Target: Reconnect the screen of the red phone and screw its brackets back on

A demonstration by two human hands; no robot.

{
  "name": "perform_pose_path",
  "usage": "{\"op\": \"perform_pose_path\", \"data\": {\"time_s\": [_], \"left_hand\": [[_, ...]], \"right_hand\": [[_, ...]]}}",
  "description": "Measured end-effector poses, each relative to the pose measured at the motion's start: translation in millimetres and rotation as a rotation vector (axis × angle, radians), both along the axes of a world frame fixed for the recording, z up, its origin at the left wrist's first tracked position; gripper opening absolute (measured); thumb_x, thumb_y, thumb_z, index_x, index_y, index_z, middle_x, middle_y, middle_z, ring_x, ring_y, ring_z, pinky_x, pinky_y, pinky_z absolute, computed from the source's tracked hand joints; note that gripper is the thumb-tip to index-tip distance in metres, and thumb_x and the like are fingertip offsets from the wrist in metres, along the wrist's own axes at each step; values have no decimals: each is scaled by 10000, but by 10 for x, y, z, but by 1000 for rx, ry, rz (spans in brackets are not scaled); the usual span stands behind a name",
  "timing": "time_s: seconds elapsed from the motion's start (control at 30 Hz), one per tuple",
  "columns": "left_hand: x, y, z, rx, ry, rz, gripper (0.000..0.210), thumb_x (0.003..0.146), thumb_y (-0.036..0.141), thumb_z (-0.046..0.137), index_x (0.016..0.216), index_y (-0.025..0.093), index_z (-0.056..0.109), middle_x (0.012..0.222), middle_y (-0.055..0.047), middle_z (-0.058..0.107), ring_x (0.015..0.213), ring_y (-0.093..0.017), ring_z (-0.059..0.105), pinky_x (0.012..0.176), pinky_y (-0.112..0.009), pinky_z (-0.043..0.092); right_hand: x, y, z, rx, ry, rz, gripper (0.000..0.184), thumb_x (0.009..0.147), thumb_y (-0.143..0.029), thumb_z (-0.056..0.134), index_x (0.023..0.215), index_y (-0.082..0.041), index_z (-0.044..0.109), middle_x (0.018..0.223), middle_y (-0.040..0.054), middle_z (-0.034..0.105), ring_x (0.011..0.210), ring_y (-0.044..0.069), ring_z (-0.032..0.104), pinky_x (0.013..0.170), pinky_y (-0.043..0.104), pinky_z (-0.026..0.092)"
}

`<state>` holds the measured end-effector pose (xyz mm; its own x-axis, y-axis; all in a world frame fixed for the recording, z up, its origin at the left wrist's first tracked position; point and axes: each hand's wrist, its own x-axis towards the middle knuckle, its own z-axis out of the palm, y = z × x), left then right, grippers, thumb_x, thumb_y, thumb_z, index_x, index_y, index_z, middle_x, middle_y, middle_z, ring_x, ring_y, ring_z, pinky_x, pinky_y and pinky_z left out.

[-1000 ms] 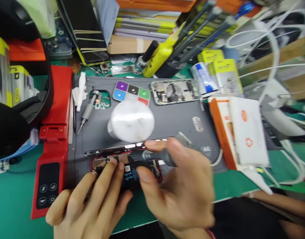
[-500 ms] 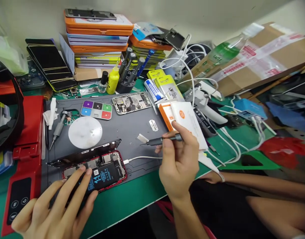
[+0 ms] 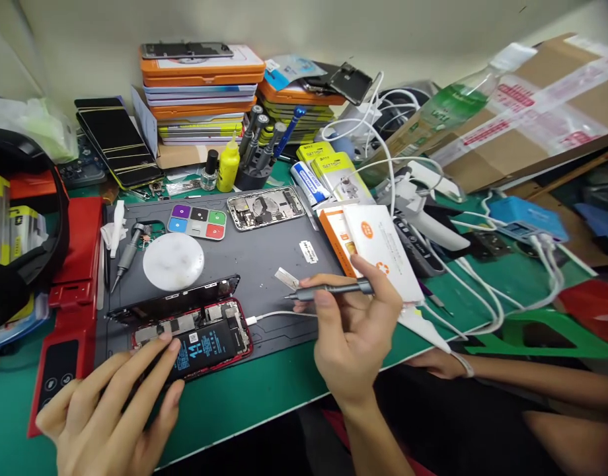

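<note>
An opened red-framed phone [image 3: 242, 347] lies on the grey work mat with its black battery [image 3: 205, 350] exposed. Its screen [image 3: 180, 301] stands tilted up along the far side, and a white charging cable [image 3: 271, 314] is plugged into the right end. My left hand [image 3: 110, 410] rests with fingers stretched apart, fingertips on the left part of the phone. To the right, over the mat, my right hand [image 3: 356, 330] holds a dark precision screwdriver [image 3: 334, 289], its tip pointing left and clear of the phone. A thin metal blade [image 3: 287, 277] lies near that tip.
A white round disc [image 3: 174, 261], a colour-marked tray [image 3: 197, 221] and another opened phone [image 3: 267, 208] lie on the mat [image 3: 254, 258]. White boxes [image 3: 378, 248] sit at the right. Screwdrivers stand in a holder [image 3: 254, 175]. Another person's arm [image 3: 522, 377] rests at the right edge.
The view has shifted slightly. My right hand has turned the screwdriver a little, its tip still off the phone. My left hand stays on the phone.
</note>
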<state>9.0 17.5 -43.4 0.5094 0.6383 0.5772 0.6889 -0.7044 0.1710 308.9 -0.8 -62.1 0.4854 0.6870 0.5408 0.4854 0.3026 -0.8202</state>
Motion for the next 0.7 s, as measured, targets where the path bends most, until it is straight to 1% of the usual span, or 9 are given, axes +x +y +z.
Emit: {"op": "perform_pose_path", "data": {"time_s": [0.07, 0.1, 0.17, 0.27, 0.37, 0.43, 0.53, 0.6, 0.7], "left_hand": [[-11, -64, 52, -75, -139, 5, 365, 1009, 73, 798, 1318, 263, 839, 1155, -22, 867, 1030, -220, 689, 1009, -398, 462], [-3, -107, 82, -136, -210, -7, 345, 1006, 63, 794, 1279, 268, 842, 1111, -10, 858, 1010, -195, 700, 976, -366, 494], [42, -191, 137, -283, -338, -45, 336, 1012, 78, 791, 1300, 250, 815, 1079, -7, 843, 970, -165, 737, 873, -308, 573], [136, -264, 179, -441, -485, -83, 327, 1036, 124, 795, 1337, 252, 789, 1043, -9, 860, 887, -167, 792, 760, -287, 632], [156, -282, 179, -489, -605, -80, 263, 1035, 120, 799, 1252, 267, 827, 1009, -8, 876, 820, -168, 810, 726, -290, 644], [117, -294, 179, -502, -628, -51, 237, 1039, 147, 808, 1238, 273, 839, 999, 2, 879, 815, -154, 811, 726, -273, 649], [45, -320, 188, -547, -649, -26, 198, 1052, 220, 814, 1238, 283, 844, 1011, 7, 885, 823, -145, 815, 732, -260, 656], [22, -333, 192, -596, -670, -41, 178, 1069, 233, 792, 1232, 284, 840, 1005, 6, 888, 824, -155, 826, 725, -272, 664], [24, -338, 182, -646, -708, -64, 162, 1081, 196, 764, 1203, 276, 836, 992, 6, 889, 840, -169, 842, 728, -288, 672]], "right_hand": [[-137, -39, 71, 9, 173, 60, 511, 1150, -177, 598, 1624, -361, 550, 1054, 12, 763, 870, 158, 761, 638, 247, 700], [-241, -64, 110, 7, 280, 111, 487, 1160, -188, 584, 1615, -361, 567, 1038, 14, 762, 864, 161, 756, 604, 236, 688], [-493, -115, 185, 10, 426, 239, 467, 1161, -207, 589, 1604, -355, 586, 1008, 16, 773, 793, 157, 741, 552, 221, 668], [-866, -167, 276, 11, 485, 370, 465, 1163, -225, 597, 1610, -349, 578, 979, 11, 784, 702, 149, 724, 544, 230, 678], [-1098, -167, 320, -3, 497, 440, 461, 1164, -223, 605, 1607, -350, 585, 1004, 14, 794, 692, 143, 747, 600, 251, 710], [-1169, -149, 322, -10, 507, 461, 463, 1161, -218, 614, 1604, -348, 590, 1018, 23, 801, 712, 153, 765, 614, 266, 719], [-1209, -125, 305, -21, 542, 470, 445, 1162, -222, 610, 1590, -343, 604, 998, 30, 799, 744, 171, 773, 595, 271, 714], [-1218, -117, 292, -33, 564, 485, 437, 1158, -225, 622, 1578, -346, 618, 997, 24, 798, 755, 160, 763, 634, 272, 726], [-1227, -113, 278, -59, 581, 505, 432, 1154, -237, 649, 1566, -364, 633, 1018, 4, 807, 797, 135, 760, 716, 249, 733]]}}
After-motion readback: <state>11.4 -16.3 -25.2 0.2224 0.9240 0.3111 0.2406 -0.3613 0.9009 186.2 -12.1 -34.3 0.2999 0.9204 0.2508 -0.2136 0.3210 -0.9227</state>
